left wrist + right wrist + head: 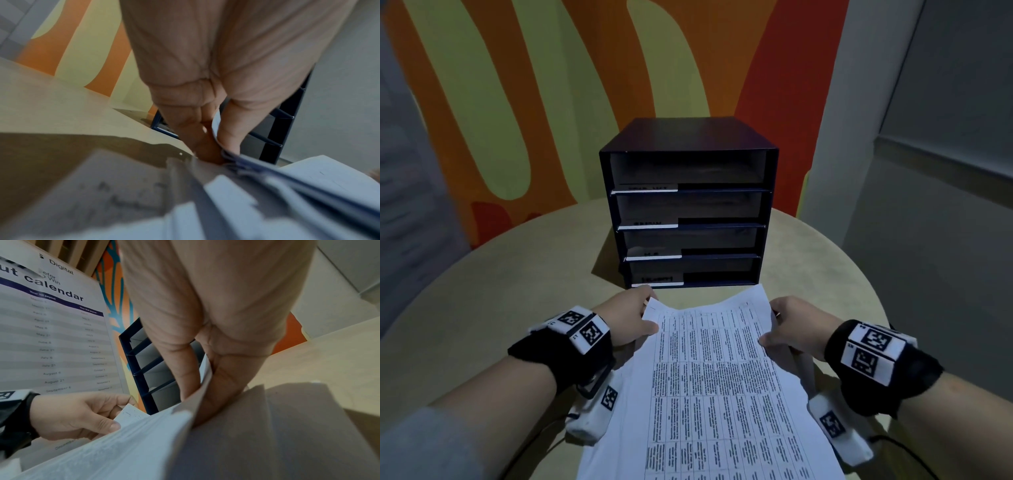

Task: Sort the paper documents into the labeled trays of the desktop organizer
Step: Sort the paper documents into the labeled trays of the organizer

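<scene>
A stack of white printed pages with dense table text is held above the round table, just in front of the dark blue organizer. My left hand pinches the stack's left edge near the top corner, thumb on top. My right hand pinches the right edge the same way. In the left wrist view the fingers clamp several sheets. The organizer has several stacked trays, each with a white label at its front left; the label text is too blurred to read.
The organizer stands at the middle back of the beige round table. An orange and green patterned wall is behind it, a grey wall at right. The right wrist view shows a calendar poster on the left.
</scene>
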A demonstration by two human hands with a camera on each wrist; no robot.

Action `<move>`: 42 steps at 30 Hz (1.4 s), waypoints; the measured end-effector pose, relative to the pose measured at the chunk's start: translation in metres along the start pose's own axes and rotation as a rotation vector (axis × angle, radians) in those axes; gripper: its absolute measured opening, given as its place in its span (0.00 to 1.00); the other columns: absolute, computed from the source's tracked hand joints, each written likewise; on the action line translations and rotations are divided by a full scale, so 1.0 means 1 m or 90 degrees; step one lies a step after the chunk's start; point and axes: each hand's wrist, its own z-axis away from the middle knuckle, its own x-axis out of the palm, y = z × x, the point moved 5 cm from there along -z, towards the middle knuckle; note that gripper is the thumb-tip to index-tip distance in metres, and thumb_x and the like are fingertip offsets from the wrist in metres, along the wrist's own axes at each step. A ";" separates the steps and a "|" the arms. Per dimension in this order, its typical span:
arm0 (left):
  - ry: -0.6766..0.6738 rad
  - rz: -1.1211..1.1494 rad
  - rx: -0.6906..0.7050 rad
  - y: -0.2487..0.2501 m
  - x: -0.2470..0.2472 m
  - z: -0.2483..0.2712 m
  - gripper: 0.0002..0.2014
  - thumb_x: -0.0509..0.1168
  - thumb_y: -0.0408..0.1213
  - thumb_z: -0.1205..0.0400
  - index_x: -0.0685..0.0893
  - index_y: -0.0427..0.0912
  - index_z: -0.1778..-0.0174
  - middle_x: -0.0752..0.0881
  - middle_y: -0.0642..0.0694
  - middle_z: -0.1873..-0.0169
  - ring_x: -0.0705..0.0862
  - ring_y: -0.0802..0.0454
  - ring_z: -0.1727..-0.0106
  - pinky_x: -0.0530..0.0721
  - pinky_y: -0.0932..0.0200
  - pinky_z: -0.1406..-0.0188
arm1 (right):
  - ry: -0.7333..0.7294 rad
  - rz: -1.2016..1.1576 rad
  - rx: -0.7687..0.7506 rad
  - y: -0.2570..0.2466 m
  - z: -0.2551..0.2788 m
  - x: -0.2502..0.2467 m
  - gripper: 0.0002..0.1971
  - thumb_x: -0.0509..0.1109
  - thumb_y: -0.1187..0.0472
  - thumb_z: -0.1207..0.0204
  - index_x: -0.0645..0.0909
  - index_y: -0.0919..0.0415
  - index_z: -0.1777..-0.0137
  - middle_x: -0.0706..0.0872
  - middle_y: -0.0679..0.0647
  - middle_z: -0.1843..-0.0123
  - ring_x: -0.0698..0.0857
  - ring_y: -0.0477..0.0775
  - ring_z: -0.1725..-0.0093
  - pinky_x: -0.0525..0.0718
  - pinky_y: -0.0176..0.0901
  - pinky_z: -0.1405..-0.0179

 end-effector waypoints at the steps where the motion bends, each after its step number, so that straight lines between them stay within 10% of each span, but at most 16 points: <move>1: 0.002 0.003 0.000 0.000 -0.001 0.002 0.13 0.70 0.40 0.19 0.74 0.49 0.44 0.86 0.51 0.51 0.86 0.53 0.50 0.84 0.58 0.50 | -0.010 0.002 0.006 0.000 0.000 0.000 0.10 0.76 0.63 0.27 0.83 0.58 0.47 0.88 0.47 0.56 0.87 0.49 0.54 0.83 0.39 0.58; 11: 0.157 0.116 -0.098 -0.015 -0.037 -0.007 0.19 0.76 0.42 0.24 0.74 0.41 0.47 0.81 0.49 0.66 0.77 0.54 0.68 0.71 0.61 0.71 | 0.021 -0.025 0.061 -0.022 -0.040 -0.012 0.09 0.72 0.63 0.22 0.85 0.69 0.49 0.90 0.63 0.54 0.89 0.64 0.51 0.86 0.52 0.51; 27: 0.089 0.248 -0.091 -0.032 -0.031 -0.017 0.07 0.74 0.28 0.24 0.85 0.44 0.56 0.84 0.44 0.61 0.83 0.50 0.64 0.85 0.58 0.59 | 0.012 -0.096 0.111 -0.011 -0.073 -0.017 0.08 0.73 0.65 0.24 0.81 0.64 0.64 0.87 0.60 0.65 0.84 0.58 0.64 0.82 0.47 0.58; 31: 0.073 0.042 -0.087 -0.021 -0.037 -0.012 0.11 0.73 0.41 0.22 0.82 0.47 0.46 0.84 0.47 0.42 0.84 0.51 0.45 0.83 0.57 0.45 | 0.022 -0.079 0.137 -0.012 -0.076 -0.018 0.17 0.73 0.61 0.22 0.78 0.63 0.72 0.85 0.58 0.67 0.82 0.56 0.64 0.79 0.41 0.62; 34: 0.009 -0.115 -0.002 -0.004 -0.039 0.002 0.24 0.67 0.33 0.19 0.74 0.51 0.26 0.63 0.48 0.18 0.65 0.50 0.19 0.68 0.60 0.27 | 0.035 -0.105 0.157 -0.010 -0.083 -0.019 0.15 0.73 0.58 0.22 0.82 0.67 0.68 0.89 0.61 0.62 0.85 0.57 0.61 0.83 0.42 0.58; 38: -0.185 -0.214 0.062 -0.002 -0.019 0.025 0.47 0.68 0.25 0.24 0.53 0.67 0.17 0.46 0.61 0.15 0.56 0.55 0.16 0.69 0.57 0.22 | 0.071 -0.127 0.166 -0.007 -0.093 -0.020 0.18 0.78 0.55 0.27 0.86 0.72 0.49 0.90 0.65 0.49 0.89 0.64 0.48 0.85 0.59 0.40; 42: -0.227 -0.196 0.064 -0.003 -0.012 0.031 0.52 0.70 0.27 0.27 0.49 0.69 0.17 0.47 0.66 0.17 0.56 0.59 0.17 0.64 0.61 0.21 | 0.080 -0.103 0.164 -0.011 -0.097 -0.019 0.19 0.78 0.53 0.27 0.86 0.70 0.47 0.90 0.61 0.51 0.88 0.60 0.52 0.86 0.48 0.48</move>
